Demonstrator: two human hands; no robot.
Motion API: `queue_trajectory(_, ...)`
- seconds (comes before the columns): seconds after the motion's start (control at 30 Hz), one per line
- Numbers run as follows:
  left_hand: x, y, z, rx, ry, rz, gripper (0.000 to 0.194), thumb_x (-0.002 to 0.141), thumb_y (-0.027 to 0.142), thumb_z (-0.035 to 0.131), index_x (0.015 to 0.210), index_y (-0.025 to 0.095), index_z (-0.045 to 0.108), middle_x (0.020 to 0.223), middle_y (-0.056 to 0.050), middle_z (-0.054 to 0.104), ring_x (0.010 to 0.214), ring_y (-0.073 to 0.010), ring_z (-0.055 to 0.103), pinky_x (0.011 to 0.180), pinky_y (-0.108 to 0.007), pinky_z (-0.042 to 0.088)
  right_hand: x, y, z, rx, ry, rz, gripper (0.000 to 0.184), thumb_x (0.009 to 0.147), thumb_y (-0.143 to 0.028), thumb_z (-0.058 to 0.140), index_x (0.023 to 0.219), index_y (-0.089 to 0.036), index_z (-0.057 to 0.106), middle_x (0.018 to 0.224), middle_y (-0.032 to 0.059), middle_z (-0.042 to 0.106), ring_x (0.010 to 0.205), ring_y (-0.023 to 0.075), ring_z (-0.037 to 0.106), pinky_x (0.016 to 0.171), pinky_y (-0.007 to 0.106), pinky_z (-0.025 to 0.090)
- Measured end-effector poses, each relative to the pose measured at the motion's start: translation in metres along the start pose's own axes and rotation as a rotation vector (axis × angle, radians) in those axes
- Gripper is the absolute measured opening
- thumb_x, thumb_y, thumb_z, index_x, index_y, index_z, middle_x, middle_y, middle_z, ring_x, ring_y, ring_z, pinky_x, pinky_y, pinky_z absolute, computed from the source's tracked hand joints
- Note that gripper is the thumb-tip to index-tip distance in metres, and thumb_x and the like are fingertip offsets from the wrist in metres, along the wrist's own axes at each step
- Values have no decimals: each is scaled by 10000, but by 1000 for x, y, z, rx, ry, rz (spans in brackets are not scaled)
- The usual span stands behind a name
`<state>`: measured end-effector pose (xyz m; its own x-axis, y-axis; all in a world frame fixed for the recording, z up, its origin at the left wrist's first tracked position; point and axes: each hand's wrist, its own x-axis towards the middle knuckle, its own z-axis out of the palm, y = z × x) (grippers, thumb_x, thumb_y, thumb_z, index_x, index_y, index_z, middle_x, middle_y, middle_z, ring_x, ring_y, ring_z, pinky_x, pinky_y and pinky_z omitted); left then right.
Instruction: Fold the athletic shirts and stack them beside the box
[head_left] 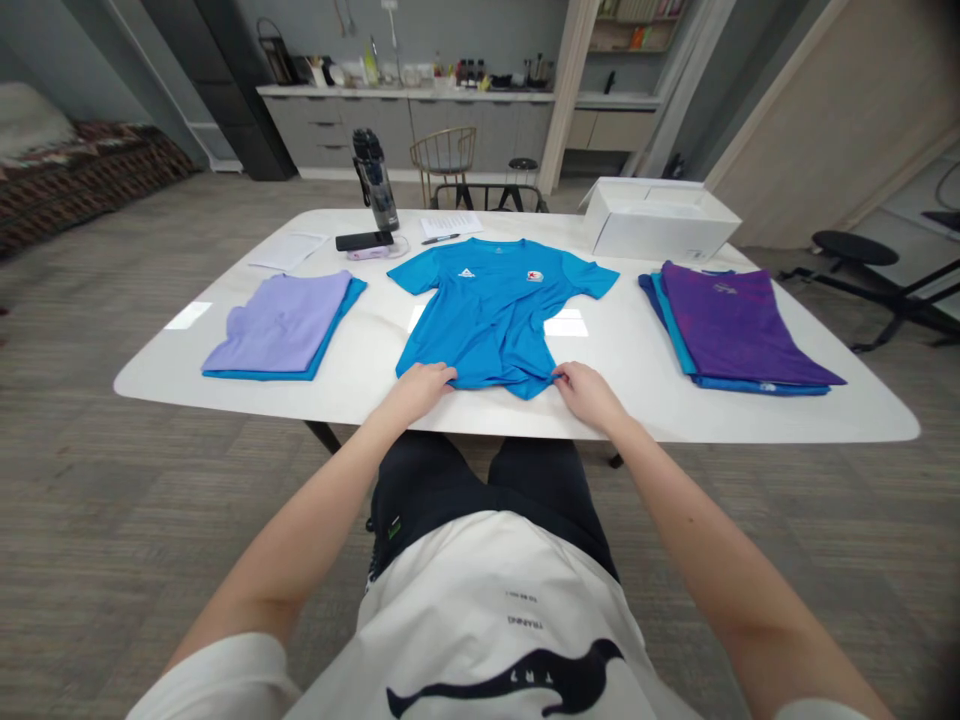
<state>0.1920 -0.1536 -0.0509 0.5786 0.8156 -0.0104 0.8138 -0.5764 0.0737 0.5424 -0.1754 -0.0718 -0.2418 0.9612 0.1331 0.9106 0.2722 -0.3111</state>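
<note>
A blue T-shirt [491, 310] lies spread front side up on the white table [360, 400], its collar pointing away from me. Wrinkles run across its lower half, and the hem is uneven. My left hand [424, 388] is closed on the hem at the left corner. At the right corner, my right hand [589, 395] pinches the hem between thumb and fingers. On the left is a stack of folded shirts with a lavender shirt [289, 320] on top. Another stack, topped by a purple shirt [742, 320], sits on the right.
A white box [656, 225] stands at the back right of the table. Toward the back left are a dark water bottle [375, 180], a black phone-like object [364, 241], papers [289, 249] and a pen [441, 239]. A chair [444, 155] stands beyond the table.
</note>
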Motion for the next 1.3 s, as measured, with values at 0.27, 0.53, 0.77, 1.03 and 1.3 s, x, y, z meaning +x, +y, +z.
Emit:
queue_trajectory(0.27,-42,-16,-21,-14,-65,-85,266,1000,425,519,1031,238,707,1017,-51,731,915,-237,681,757,-303,462,-60,46,-49,-355,-99,314,297,956,-184,467,1165,-142,674,1117,173,696,989,319,666,823,396,489)
queue_trajectory(0.53,-43,17,-14,68,-19,-157,363,1052,479,407,997,208,642,1013,-83,693,917,-252,673,716,-316,452,-56,5,-36,-76,52,-88,299,1029,-354,442,1138,-204,677,1185,110,667,1117,273,611,1012,378,469)
queue_trajectory(0.77,-69,18,-2,136,-66,-226,372,1058,478,383,1023,195,622,1034,-111,684,936,-274,672,716,-332,467,-80,20,-37,-253,-83,53,311,1044,-427,440,1085,-211,661,1015,110,703,968,280,659,824,363,488)
queue_trajectory(1.03,-38,18,-6,-30,60,-48,376,1066,433,361,1042,209,662,1087,-100,694,1001,-251,666,864,-362,509,-69,7,-49,-299,-132,111,383,1043,-474,412,1001,-229,703,938,108,725,883,286,690,768,376,511)
queue_trajectory(1.3,19,-3,28,-61,106,7,637,1037,606,337,1600,309,359,1695,-64,277,1572,-325,201,1253,-635,129,-18,13,-3,-185,-43,50,591,1061,-544,274,1558,-270,440,1671,84,326,1538,351,272,1210,588,297)
